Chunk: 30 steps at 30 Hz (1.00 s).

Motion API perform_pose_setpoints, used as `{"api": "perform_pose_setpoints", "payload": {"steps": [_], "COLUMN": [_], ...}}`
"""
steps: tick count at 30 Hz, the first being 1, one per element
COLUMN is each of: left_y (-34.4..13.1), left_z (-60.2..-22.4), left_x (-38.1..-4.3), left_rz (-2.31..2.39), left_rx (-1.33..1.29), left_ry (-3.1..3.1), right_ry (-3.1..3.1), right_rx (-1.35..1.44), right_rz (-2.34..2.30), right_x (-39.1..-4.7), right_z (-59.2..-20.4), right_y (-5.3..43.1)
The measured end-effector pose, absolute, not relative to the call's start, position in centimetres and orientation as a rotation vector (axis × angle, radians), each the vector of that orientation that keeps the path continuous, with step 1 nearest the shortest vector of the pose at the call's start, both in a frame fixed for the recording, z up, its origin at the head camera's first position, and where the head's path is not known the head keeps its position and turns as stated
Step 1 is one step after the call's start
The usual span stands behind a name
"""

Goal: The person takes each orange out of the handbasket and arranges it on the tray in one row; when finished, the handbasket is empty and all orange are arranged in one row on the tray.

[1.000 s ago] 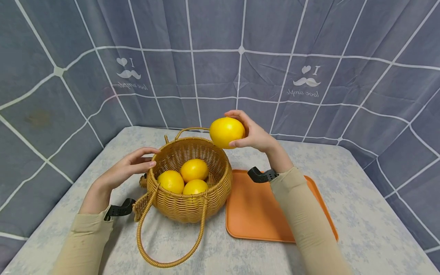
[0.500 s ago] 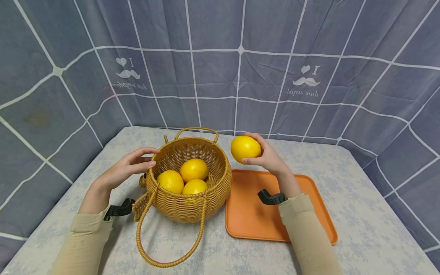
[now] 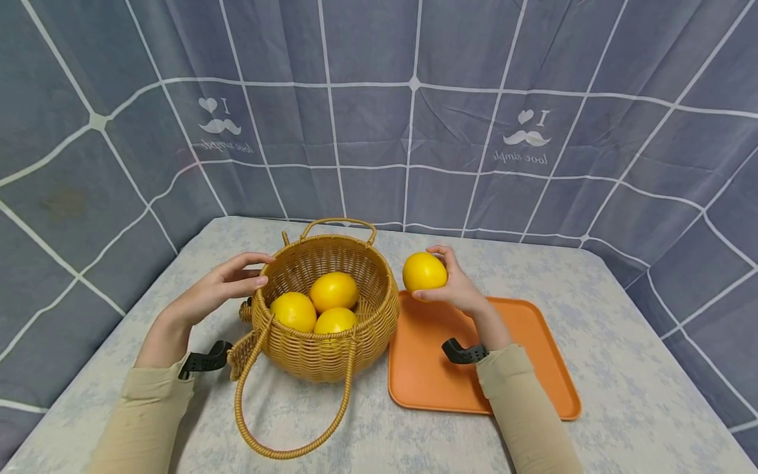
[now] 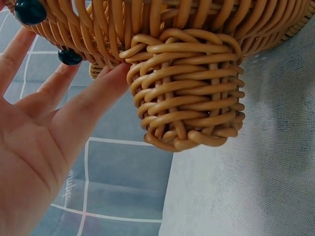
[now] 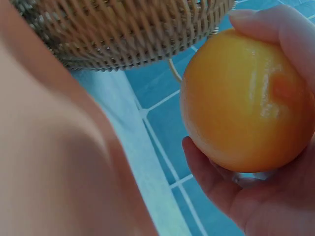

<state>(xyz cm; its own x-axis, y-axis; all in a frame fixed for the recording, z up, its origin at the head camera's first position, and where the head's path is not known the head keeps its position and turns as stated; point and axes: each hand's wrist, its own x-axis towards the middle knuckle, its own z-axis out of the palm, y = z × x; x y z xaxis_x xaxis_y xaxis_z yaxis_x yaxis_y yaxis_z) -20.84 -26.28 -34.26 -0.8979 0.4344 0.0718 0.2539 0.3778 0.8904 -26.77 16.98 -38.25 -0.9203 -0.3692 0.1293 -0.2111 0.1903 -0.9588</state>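
Observation:
In the head view my right hand (image 3: pixel 458 286) grips a yellow lemon (image 3: pixel 425 271) just right of the basket, over the orange tray's (image 3: pixel 432 368) far left corner. The right wrist view shows thumb and fingers curled round this lemon (image 5: pixel 246 103). Three more lemons (image 3: pixel 334 291) lie inside the woven wicker basket (image 3: pixel 320 359). My left hand (image 3: pixel 216 289) touches the basket's left rim with extended fingertips. The left wrist view shows those fingers (image 4: pixel 78 105) against the basket's side, beside a woven knob (image 4: pixel 187 93) and dark round beads (image 4: pixel 30 11).
One basket handle (image 3: pixel 290 454) lies folded down on the patterned tablecloth (image 3: pixel 379 441) toward me; the other handle (image 3: pixel 340 222) stands up at the back. A grey-blue checked curtain (image 3: pixel 367 131) encloses the table's back and sides.
My right hand has carried the lemon from above the basket's right rim rightward and down, to over the tray's far left corner. My left hand and the basket have stayed in place.

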Motion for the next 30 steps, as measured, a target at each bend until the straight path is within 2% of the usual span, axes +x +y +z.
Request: {"api": "perform_pose_setpoints", "payload": {"steps": [11, 19, 30], "left_y": [-26.1, -26.2, -26.3], "left_z": [-34.2, -34.3, -34.4], "left_x": [-20.9, -20.9, -21.0], "left_rz": [1.529, 1.53, 1.536], "left_rx": [0.615, 0.613, 0.622], "left_ry": [2.468, 2.464, 2.466], "right_ry": [2.456, 2.501, 2.476], "right_rx": [-0.481, -0.517, -0.637], "right_rz": [-1.68, -1.526, -1.456], "right_x": [-27.1, -27.3, -25.2], "right_z": [-39.9, -40.7, -38.2], "right_y": [16.5, 16.2, 15.6]}}
